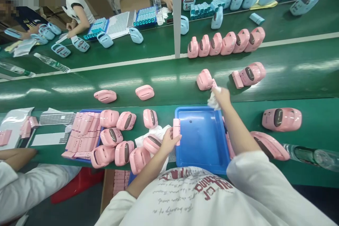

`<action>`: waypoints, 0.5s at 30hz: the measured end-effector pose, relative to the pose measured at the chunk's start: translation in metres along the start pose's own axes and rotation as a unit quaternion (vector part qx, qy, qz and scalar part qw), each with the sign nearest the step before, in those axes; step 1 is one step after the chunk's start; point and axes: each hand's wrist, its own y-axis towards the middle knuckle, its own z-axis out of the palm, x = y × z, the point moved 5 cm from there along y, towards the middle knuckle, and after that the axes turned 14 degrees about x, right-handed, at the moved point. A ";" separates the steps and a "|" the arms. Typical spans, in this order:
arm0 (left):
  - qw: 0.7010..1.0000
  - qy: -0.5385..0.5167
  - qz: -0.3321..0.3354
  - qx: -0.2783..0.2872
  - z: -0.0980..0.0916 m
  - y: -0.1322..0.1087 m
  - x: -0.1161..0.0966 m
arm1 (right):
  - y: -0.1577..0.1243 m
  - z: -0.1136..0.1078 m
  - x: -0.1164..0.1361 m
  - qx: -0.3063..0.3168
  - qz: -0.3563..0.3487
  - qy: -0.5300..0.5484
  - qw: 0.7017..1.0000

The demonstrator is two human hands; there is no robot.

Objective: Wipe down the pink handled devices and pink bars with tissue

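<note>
My left hand (168, 142) is closed on a small pink rectangular block (176, 127), held at the left rim of a blue tray (201, 137). Over the green belt, my right hand (222, 97) is closed on a crumpled white cloth (213, 101). A small pink piece (214, 83) shows at its fingertips, against a pink handled plastic case (204, 79); I cannot tell whether the fingers grip that piece. To the right on the belt stands another pink case (253, 73) with a pink block (237, 79) beside it.
Several pink cases (124, 152) crowd left of the tray, beside a pile of pink blocks (84, 132). A row of pink cases (215, 44) stands beyond the belt. A grey post (177, 14) rises ahead. Co-workers sit opposite and at my left; a bottle (315, 155) lies right.
</note>
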 end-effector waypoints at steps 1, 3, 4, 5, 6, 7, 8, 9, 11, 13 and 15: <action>1.000 0.014 0.003 0.005 0.007 0.005 0.002 | -0.022 0.019 -0.003 0.055 -0.017 0.013 0.998; 0.997 0.067 0.004 0.032 0.025 0.013 0.005 | -0.070 0.059 -0.008 0.153 -0.056 0.032 0.986; 0.993 0.103 0.002 0.054 0.036 0.017 0.007 | -0.092 0.076 -0.012 0.185 -0.076 0.040 0.979; 0.987 0.143 -0.001 0.080 0.046 0.020 0.009 | -0.110 0.089 -0.017 0.209 -0.093 0.046 0.972; 0.976 0.189 0.000 0.108 0.056 0.022 0.010 | -0.125 0.097 -0.023 0.216 -0.104 0.059 0.969; 0.960 0.242 0.004 0.138 0.065 0.022 0.011 | -0.133 0.098 -0.029 0.210 -0.106 0.071 0.969; 0.939 0.301 0.010 0.165 0.072 0.021 0.011 | -0.137 0.094 -0.036 0.198 -0.104 0.072 0.972; 0.914 0.363 0.013 0.180 0.077 0.018 0.011 | -0.137 0.083 -0.044 0.178 -0.094 0.059 0.978; 0.864 0.479 0.005 0.158 0.074 0.011 0.012 | -0.125 0.050 -0.058 0.122 -0.051 -0.019 0.991; 0.831 0.550 -0.019 0.077 0.060 0.004 0.012 | -0.107 0.007 -0.071 0.045 0.028 -0.146 0.988; 0.828 0.557 -0.058 0.005 0.043 -0.004 0.016 | -0.089 -0.031 -0.079 0.000 0.095 -0.245 0.965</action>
